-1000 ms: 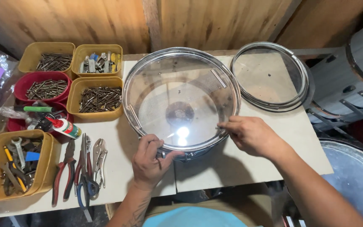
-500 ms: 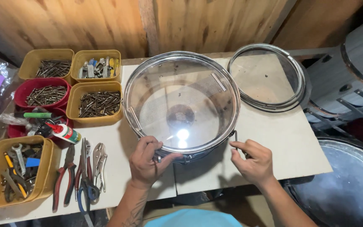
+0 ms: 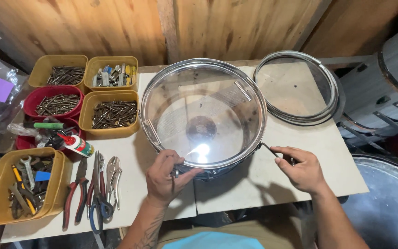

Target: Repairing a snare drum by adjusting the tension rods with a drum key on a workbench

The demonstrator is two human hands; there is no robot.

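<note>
My left hand point(image 3: 167, 177) pinches the drum point(image 3: 203, 115) rim at six o'clock; my right hand point(image 3: 300, 169) closes on a small metal key point(image 3: 272, 151) at four o'clock; clear head seated, spare hoop point(image 3: 300, 87) lying at two o'clock; tightening looks unfinished.

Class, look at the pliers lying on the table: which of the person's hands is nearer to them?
Left. The left hand grips the drum's near rim, just right of the pliers. The right hand holds a thin metal tool on the drum's far side.
</note>
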